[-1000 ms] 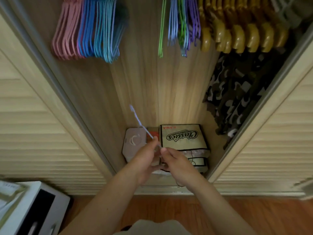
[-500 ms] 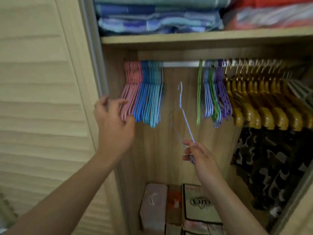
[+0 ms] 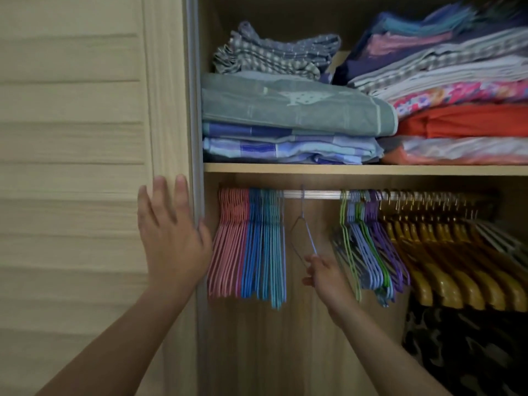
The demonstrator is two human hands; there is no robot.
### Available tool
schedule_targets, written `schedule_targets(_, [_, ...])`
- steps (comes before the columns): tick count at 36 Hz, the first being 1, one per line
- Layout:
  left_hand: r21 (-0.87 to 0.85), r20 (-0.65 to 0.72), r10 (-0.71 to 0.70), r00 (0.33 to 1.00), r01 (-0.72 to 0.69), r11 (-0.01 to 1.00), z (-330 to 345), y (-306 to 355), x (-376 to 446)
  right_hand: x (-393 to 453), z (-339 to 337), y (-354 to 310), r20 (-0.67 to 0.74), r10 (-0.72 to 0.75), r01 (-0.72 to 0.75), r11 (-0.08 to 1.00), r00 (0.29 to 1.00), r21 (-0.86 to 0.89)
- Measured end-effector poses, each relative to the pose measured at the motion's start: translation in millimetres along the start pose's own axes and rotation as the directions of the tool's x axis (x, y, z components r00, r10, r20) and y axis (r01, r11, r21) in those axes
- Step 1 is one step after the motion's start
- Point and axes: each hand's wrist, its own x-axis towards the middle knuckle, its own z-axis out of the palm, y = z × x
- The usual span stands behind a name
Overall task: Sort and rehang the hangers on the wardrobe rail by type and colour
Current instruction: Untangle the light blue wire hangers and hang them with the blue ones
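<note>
Since half a second ago the pale blue wire hanger [image 3: 303, 224] has reached the rail [image 3: 314, 194], right hand [image 3: 325, 277] fingers pinching its lower corner. Left hand [image 3: 171, 238] rests spread on the door [image 3: 85, 138]. Best seat the hook fully, then slide it against the blue hangers [image 3: 264, 247].

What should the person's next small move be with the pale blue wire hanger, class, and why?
Probably let go and slide it along to its colour group. The pale blue wire hanger seems hooked over the rail in the gap, and the right hand pinches its lower end.
</note>
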Motion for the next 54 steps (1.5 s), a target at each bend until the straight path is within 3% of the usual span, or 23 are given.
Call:
schedule_targets(8, [-0.050,-0.092,0.005,0.996,-0.010,0.999,6.4,0.4,-5.7,-11.7,25.9,8.7,0.036,-0.119,0.124,0.962,0.992,-0.243])
schedule_targets(15, [-0.077,-0.088,-0.006,0.996,-0.001,0.997,9.8,-1.1,-6.6,-12.0,41.3,2.4,0.105,-0.162,0.188,0.929,0.981,-0.320])
schedule_targets(25, [-0.099,-0.082,-0.015,0.997,0.007,0.995,8.3,-2.7,-7.5,-19.9,27.5,7.7,0.095,-0.091,0.121,0.916,0.991,-0.383])
schedule_targets(29, [-0.111,-0.073,-0.014,0.997,0.006,0.994,9.3,-4.1,-8.5,-20.7,-13.9,16.2,0.009,-0.284,0.227,0.745,0.959,-0.627])
schedule_targets(32, [-0.105,-0.079,-0.015,0.997,0.007,0.994,11.7,-3.5,-8.5,-15.6,-57.4,13.1,-0.032,-0.509,0.254,0.482,0.860,-0.838])
schedule_targets(34, [-0.105,-0.081,-0.017,0.997,0.008,0.994,12.9,-4.1,-7.9,-10.7,-82.1,10.5,-0.034,-0.601,0.147,0.250,0.798,-0.957])
schedule_targets(37, [-0.114,-0.081,-0.023,0.996,0.014,0.993,12.5,-3.3,-9.1,-5.6,-102.1,8.8,-0.014,-0.576,0.007,0.034,0.817,-0.999])
schedule_targets(42, [-0.117,-0.056,-0.027,0.998,0.020,0.993,10.9,-2.2,-8.3,-5.1,-93.0,3.3,0.025,-0.447,-0.035,-0.126,0.894,-0.991])
schedule_targets(47, [-0.120,-0.054,-0.028,0.998,0.022,0.993,10.1,-3.0,-8.7,-6.5,-86.2,-10.5,-0.026,-0.324,-0.104,-0.225,0.946,-0.969])
schedule_targets(54, [-0.140,-0.038,-0.036,0.999,0.030,0.990,9.6,-3.1,-8.6,-11.1,-91.1,-36.5,-0.002,-0.270,-0.053,-0.182,0.963,-0.982])
